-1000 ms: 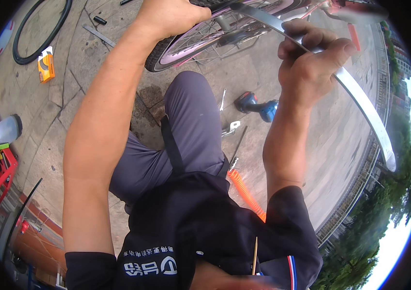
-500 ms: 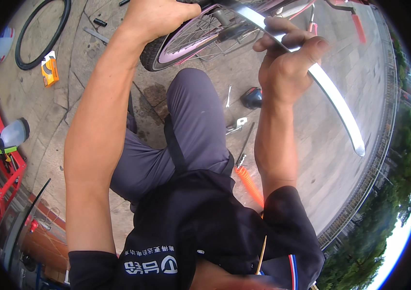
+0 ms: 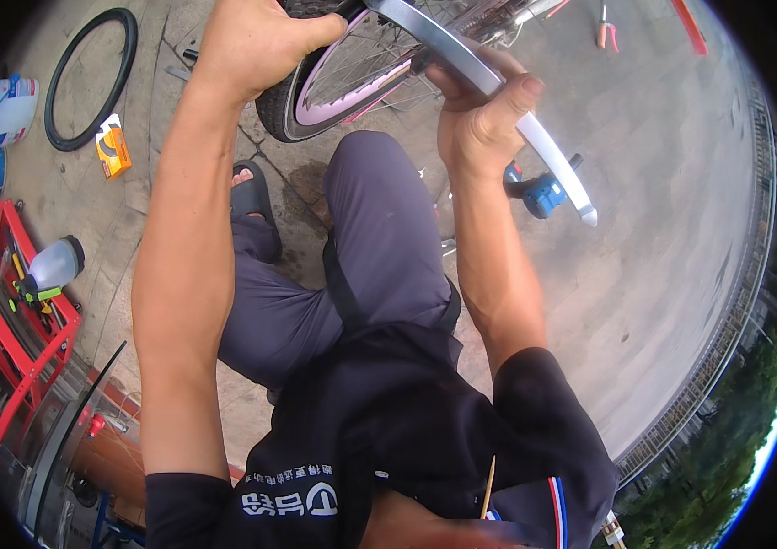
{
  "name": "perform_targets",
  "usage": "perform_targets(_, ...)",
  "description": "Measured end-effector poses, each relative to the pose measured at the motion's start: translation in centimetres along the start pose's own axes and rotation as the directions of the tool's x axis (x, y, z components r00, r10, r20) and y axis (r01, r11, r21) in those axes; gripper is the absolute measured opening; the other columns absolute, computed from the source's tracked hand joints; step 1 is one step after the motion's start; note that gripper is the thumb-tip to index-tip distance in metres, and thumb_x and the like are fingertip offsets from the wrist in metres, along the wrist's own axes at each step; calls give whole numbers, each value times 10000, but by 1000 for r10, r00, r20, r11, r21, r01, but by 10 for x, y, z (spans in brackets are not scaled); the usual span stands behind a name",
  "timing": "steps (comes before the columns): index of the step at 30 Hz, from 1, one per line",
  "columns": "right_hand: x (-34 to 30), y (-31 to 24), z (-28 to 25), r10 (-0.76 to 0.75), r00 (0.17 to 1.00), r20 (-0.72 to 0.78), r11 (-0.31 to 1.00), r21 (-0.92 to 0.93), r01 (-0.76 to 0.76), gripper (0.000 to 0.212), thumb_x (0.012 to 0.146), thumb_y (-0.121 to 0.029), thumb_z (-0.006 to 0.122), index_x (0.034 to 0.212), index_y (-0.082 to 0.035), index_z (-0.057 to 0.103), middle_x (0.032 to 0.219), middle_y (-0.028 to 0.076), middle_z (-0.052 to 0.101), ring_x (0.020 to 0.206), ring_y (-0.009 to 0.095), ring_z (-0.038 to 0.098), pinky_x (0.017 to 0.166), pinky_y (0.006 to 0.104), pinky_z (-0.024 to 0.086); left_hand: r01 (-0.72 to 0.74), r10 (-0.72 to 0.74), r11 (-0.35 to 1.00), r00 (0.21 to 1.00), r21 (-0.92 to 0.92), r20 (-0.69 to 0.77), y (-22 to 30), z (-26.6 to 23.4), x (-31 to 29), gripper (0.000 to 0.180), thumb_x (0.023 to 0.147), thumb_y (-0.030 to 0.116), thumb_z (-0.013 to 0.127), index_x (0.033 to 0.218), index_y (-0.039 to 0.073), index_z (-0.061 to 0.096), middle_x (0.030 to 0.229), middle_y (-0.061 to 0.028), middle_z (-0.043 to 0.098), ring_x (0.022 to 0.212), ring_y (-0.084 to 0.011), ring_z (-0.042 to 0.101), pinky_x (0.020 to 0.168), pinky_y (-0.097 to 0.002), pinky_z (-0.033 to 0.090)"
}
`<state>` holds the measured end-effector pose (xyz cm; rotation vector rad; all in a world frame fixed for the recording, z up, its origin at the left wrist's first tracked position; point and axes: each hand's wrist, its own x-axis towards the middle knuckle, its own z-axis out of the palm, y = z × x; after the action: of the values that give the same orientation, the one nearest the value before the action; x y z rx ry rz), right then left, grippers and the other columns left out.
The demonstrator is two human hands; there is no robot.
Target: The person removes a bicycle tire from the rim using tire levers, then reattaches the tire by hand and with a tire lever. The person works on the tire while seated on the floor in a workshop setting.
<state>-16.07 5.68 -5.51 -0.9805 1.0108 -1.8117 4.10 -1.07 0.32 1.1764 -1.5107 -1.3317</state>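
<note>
My right hand is closed around a long, curved silver bicycle mudguard, thumb on top and fingers beneath. The upper end of the mudguard lies by the bicycle wheel, which has a black knobbly tyre and a pink rim. At the upper left, my left hand is at the tyre with its thumb stretched along it; the other fingers are out of sight, so its grip cannot be made out. The wheel's top is cut off by the picture's edge.
On the paving at left lie a loose black tyre and an orange-and-white box. A red tool rack with a spray bottle stands below them. A blue-and-black power tool lies beyond my right forearm.
My right hand has moved left and slightly down, swinging the mudguard's free end left and up, closer to the wheel. My left hand stays at the tyre. The view has shifted.
</note>
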Motion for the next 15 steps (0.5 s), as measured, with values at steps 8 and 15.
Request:
perform_targets(8, -7, -45, 31, -166, 985, -40, 950, -276, 149, 485, 1089, -375, 350, 978, 70, 507, 986, 282, 674, 695, 289, 698, 623, 397, 615, -46, 48, 999, 997, 23, -60, 1, 6, -3, 415, 744, -22, 700, 1158, -46, 675, 1011, -33, 700, 896, -104, 634, 817, -265, 516)
perform_targets(15, -10, -62, 51, -109, 991, -84, 931, -358, 72, 414, 1088, -289, 344, 983, 77, 505, 976, 268, 679, 690, 275, 704, 624, 367, 620, -31, 34, 999, 996, 32, -86, 6, 8, -5, 411, 748, -10, 706, 1156, -50, 677, 1006, -35, 698, 882, -102, 631, 803, -261, 514)
